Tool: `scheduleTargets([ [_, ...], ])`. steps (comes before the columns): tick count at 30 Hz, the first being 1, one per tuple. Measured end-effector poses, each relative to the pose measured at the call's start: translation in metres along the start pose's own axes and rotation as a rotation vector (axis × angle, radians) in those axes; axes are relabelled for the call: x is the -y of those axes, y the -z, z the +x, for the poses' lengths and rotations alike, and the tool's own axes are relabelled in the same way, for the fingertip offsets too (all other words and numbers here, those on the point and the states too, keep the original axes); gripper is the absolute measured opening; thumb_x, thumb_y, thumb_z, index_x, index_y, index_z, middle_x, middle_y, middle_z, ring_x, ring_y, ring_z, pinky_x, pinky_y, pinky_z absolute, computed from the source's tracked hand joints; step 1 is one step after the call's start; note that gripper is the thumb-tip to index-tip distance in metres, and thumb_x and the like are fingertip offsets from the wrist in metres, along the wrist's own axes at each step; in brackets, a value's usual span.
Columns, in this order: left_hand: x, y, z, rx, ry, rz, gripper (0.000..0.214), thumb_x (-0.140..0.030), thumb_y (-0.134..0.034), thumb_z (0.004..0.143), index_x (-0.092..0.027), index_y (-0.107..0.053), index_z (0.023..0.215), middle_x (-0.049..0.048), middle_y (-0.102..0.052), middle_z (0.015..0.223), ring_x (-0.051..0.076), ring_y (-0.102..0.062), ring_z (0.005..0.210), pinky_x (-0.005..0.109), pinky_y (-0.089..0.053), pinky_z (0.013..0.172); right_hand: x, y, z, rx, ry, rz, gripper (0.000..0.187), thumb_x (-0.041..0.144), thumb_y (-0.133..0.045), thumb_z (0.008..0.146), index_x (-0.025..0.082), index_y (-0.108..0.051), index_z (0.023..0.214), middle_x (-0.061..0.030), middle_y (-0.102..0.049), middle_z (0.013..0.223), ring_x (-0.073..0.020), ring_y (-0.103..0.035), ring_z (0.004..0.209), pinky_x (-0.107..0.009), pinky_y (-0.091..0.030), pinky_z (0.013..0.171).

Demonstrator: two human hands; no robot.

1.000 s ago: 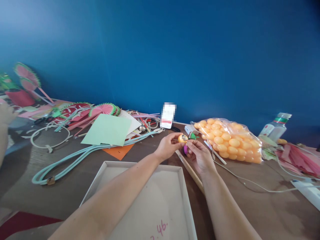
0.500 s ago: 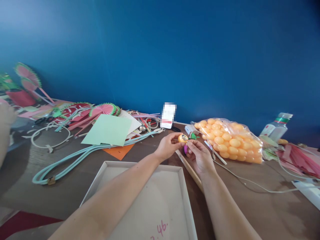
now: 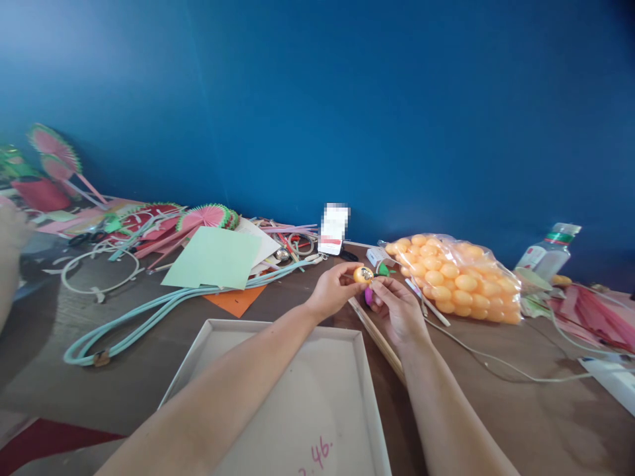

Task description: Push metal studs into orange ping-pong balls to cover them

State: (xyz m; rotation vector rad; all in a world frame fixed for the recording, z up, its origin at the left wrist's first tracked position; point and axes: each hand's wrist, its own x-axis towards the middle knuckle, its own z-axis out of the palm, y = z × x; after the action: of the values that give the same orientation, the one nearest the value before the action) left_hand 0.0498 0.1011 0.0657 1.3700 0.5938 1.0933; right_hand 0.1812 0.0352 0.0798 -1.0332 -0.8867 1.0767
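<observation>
My left hand (image 3: pixel 337 288) pinches a small orange ball (image 3: pixel 364 274) between thumb and fingers. A shiny patch with dark marks shows on the ball's near side. My right hand (image 3: pixel 399 307) meets it from the right, thumb and index fingertip pressed together at the ball's edge. Below those fingertips a small purple object (image 3: pixel 368 295) sticks out of the curled right fingers; its kind I cannot make out. Both hands are raised beyond the far edge of a shallow white box (image 3: pixel 292 396), which has pink handwriting inside.
A clear bag of orange balls (image 3: pixel 456 281) lies to the right, by thin wooden sticks (image 3: pixel 380 340) and a white cable (image 3: pixel 496 363). A phone (image 3: pixel 333 231) leans on the blue wall. Green paper (image 3: pixel 215 258) and pale blue tubing (image 3: pixel 133 330) lie left. Another person's hand (image 3: pixel 12 225) shows far left.
Almost nothing differs. Both hands hold the ball in the same spot, and my right hand has shifted only very slightly.
</observation>
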Motion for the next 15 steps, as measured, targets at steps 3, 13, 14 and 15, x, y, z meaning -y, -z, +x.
scheduleTargets([
  [3, -0.0012, 0.0002, -0.0003, 0.000, 0.011, 0.003, 0.050, -0.025, -0.075, 0.066, -0.014, -0.060, 0.113, 0.0118, -0.066, 0.108, 0.019, -0.064, 0.090, 0.034, -0.052, 0.083, -0.0005, 0.0005, 0.0000, 0.008, -0.013, 0.001, 0.020, 0.033, -0.076, 0.068, 0.020, -0.065, 0.078, 0.0047, -0.049, 0.055, -0.0092, -0.042, 0.050, -0.023, -0.036, 0.048],
  [13, 0.0008, 0.0003, 0.0001, 0.009, 0.005, -0.007, 0.052, -0.027, -0.074, 0.067, -0.013, -0.058, 0.115, 0.0128, -0.065, 0.109, 0.019, -0.065, 0.090, 0.034, -0.052, 0.084, -0.0042, 0.0012, 0.0003, 0.009, -0.019, 0.047, 0.017, 0.031, -0.075, 0.070, 0.020, -0.065, 0.078, 0.0041, -0.049, 0.058, -0.0091, -0.041, 0.053, -0.022, -0.037, 0.049],
  [14, 0.0003, 0.0001, 0.0000, 0.007, 0.006, -0.010, 0.052, -0.026, -0.075, 0.067, -0.013, -0.059, 0.114, 0.0127, -0.065, 0.109, 0.019, -0.065, 0.091, 0.033, -0.052, 0.084, -0.0042, 0.0010, 0.0002, 0.012, -0.019, 0.052, 0.017, 0.030, -0.075, 0.070, 0.019, -0.065, 0.078, 0.0039, -0.049, 0.058, -0.0091, -0.042, 0.053, -0.021, -0.037, 0.049],
  [15, -0.0002, 0.0000, -0.0001, 0.008, 0.008, -0.014, 0.051, -0.026, -0.074, 0.067, -0.012, -0.059, 0.114, 0.0128, -0.066, 0.108, 0.019, -0.065, 0.091, 0.033, -0.052, 0.084, -0.0041, 0.0009, 0.0001, 0.016, -0.020, 0.058, 0.016, 0.030, -0.075, 0.071, 0.019, -0.065, 0.078, 0.0038, -0.049, 0.058, -0.0091, -0.042, 0.053, -0.021, -0.037, 0.049],
])
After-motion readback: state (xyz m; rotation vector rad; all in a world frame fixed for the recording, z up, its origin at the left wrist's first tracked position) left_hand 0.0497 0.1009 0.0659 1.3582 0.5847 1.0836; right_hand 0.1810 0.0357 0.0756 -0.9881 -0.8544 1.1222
